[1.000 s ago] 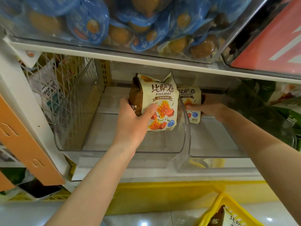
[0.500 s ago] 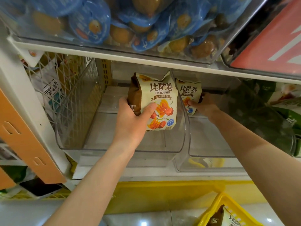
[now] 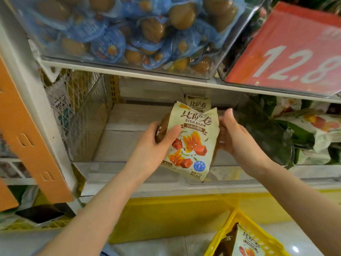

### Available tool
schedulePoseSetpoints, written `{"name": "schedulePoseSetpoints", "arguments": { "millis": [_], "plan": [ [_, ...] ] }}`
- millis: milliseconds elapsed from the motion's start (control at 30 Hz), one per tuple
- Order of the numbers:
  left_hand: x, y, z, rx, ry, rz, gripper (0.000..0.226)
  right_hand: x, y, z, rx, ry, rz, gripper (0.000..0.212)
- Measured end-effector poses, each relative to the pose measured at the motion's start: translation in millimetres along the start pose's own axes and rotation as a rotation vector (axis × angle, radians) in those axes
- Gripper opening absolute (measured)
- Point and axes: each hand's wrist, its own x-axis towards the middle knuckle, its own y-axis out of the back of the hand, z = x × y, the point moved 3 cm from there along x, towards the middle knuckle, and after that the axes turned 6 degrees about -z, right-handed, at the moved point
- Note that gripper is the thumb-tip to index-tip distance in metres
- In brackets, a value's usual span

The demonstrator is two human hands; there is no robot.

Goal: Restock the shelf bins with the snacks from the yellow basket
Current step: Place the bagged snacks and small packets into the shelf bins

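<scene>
Over the clear plastic shelf bin (image 3: 129, 165), left hand (image 3: 155, 143) grips a cream-and-brown snack packet (image 3: 191, 143), right hand (image 3: 232, 134) open-fingered alongside; second packet (image 3: 198, 104) stocked at bin's rear, third packet (image 3: 246, 242) waiting below in yellow plastic basket (image 3: 222, 231).

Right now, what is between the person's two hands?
In the head view, a cream-and-brown snack bag fills that gap: the left hand grips its left side, the right hand lies open at its right edge.

Left hand (image 3: 156, 143) gripping, thumb in front; right hand (image 3: 232, 134) open.
</scene>
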Motion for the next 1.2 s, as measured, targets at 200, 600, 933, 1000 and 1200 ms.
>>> {"name": "schedulePoseSetpoints", "arguments": {
  "millis": [200, 600, 933, 1000, 1200],
  "plan": [
    [-2, -27, 4, 0.015, -0.087, -0.159, 0.033, -28, 15, -8, -0.127, -0.086, 0.016, 0.055],
    [51, -44, -12, 0.867, -0.550, -0.263, 0.028, -2, 121, 21, -0.300, -0.100, 0.549, 0.034],
    [51, -44, -15, 0.891, -0.588, -0.249, 0.034, 107, 139, 73, -0.574, -0.228, 0.439, 0.062],
    [51, -44, -15, 0.893, -0.587, -0.241, 0.029, 117, 136, 83, -0.669, -0.301, 0.286, 0.058],
    [51, -44, -15, 0.885, -0.594, -0.228, 0.033, 136, 153, 81, -0.592, -0.250, 0.377, 0.053]
  ]
}}
